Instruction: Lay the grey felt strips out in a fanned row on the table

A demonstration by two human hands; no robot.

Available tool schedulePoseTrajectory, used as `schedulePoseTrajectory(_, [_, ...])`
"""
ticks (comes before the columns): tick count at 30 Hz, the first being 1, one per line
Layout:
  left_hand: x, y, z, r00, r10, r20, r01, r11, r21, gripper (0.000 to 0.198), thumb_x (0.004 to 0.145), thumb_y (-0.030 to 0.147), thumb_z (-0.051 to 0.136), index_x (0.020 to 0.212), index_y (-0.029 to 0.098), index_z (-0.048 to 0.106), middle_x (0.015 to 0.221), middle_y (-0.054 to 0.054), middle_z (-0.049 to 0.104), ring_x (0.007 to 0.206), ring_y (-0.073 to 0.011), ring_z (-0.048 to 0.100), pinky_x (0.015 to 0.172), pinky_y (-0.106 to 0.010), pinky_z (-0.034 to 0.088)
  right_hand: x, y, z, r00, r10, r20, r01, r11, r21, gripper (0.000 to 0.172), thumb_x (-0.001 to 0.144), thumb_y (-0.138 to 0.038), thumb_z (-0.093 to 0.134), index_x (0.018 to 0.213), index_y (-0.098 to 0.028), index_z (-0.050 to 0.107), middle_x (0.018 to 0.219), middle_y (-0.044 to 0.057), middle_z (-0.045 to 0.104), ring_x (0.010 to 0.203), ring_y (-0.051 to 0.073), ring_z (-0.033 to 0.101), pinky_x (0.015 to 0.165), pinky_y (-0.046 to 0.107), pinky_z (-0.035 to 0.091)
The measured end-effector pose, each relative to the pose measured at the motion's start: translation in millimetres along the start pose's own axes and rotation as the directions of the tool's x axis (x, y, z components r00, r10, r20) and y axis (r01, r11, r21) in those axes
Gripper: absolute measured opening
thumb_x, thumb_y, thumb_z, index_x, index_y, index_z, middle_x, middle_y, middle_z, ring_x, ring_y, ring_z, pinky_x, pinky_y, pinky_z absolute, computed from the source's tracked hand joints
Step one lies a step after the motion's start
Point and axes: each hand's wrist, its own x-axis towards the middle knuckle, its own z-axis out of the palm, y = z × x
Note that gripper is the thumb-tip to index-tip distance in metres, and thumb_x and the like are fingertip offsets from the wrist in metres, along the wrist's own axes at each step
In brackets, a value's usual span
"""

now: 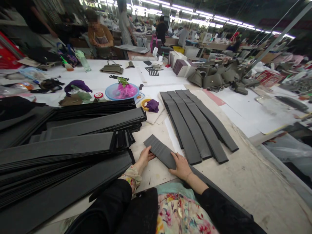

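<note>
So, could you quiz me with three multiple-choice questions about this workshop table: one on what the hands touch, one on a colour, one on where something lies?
1. What touches the strip between the hands?
A) Neither hand
B) The left hand and the right hand
C) Only a pair of scissors

2. What colour is the stuff in the blue bowl?
A) Pink
B) Black
C) Yellow

3. Where do the fanned strips lie?
A) In the bowl
B) On the floor
C) On the table, right of the hands

Answers:
1. B, both hands rest on it.
2. A, pink fills the bowl.
3. C, they spread beside the right hand.
</note>
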Motion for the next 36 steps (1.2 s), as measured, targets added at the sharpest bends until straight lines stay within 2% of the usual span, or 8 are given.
schedulePoseTrajectory(11, [0.1,0.3,-1.4,1.000,-0.003,0.006,0.003,1.000,-0.002,0.029,0.080,0.033,0.053,0.103,0.015,0.051,0.090,-0.011,0.064,0.064,-0.0181,0.065,0.062,-0.034,0.055,4.7,-5.6,-0.9,1.000,0.004,-0.003,-0.004,1.000,-0.012,0.087,0.061,-0.043,0.062,0.136,-0.017,0.027,0.132,0.018,0.037,0.122,0.029,0.034,0.097,0.040,0.027])
schedulePoseTrajectory(14, [0.8,1.4,-1.7,1.000,-0.021,0.009,0.021,1.000,-0.013,0.033,0.081,0.038,0.049,0.104,0.014,0.050,0.088,-0.013,0.064,0.065,-0.0196,0.065,0.064,-0.036,0.055,3.9,-6.3,0.2,1.000,0.003,-0.016,-0.003,1.000,-0.023,0.087,0.061,-0.043,0.062,0.136,-0.017,0.026,0.131,0.017,0.038,0.121,0.029,0.035,0.097,0.040,0.027])
schedulePoseTrajectory(19, [4.7,1.1,-3.5,0.999,-0.037,-0.004,0.036,0.999,-0.020,0.033,0.081,0.037,0.049,0.105,0.014,0.048,0.083,-0.011,0.064,0.063,-0.0192,0.065,0.064,-0.037,0.055,4.4,-7.4,-0.4,0.999,-0.008,-0.049,0.007,1.000,-0.024,0.085,0.061,-0.042,0.060,0.136,-0.016,0.027,0.129,0.017,0.040,0.119,0.028,0.036,0.096,0.039,0.028])
schedulePoseTrajectory(28, [5.8,3.6,-3.1,0.998,-0.067,-0.005,0.067,0.998,0.009,0.033,0.081,0.040,0.048,0.099,0.013,0.052,0.079,-0.012,0.065,0.065,-0.0200,0.065,0.063,-0.036,0.054,8.6,-10.9,-0.2,1.000,0.006,-0.016,-0.007,1.000,-0.030,0.086,0.062,-0.042,0.061,0.137,-0.018,0.025,0.132,0.017,0.038,0.120,0.029,0.035,0.096,0.040,0.028])
schedulePoseTrajectory(32, [6.6,11.0,-3.6,0.999,0.002,-0.039,-0.001,1.000,0.024,0.032,0.082,0.040,0.048,0.100,0.013,0.051,0.078,-0.010,0.064,0.062,-0.0179,0.064,0.062,-0.034,0.054,8.1,-10.7,1.7,1.000,0.020,0.007,-0.020,0.999,-0.032,0.091,0.062,-0.047,0.062,0.138,-0.018,0.022,0.134,0.018,0.035,0.122,0.030,0.033,0.097,0.041,0.027])
schedulePoseTrajectory(36, [6.6,18.4,-4.7,0.995,0.077,-0.056,-0.074,0.996,0.052,0.025,0.080,0.031,0.055,0.099,0.015,0.052,0.081,-0.008,0.065,0.061,-0.0154,0.064,0.063,-0.031,0.054,7.8,-11.4,2.1,1.000,0.027,0.000,-0.027,0.999,-0.018,0.092,0.061,-0.047,0.063,0.138,-0.018,0.021,0.134,0.017,0.035,0.122,0.030,0.034,0.096,0.042,0.027])
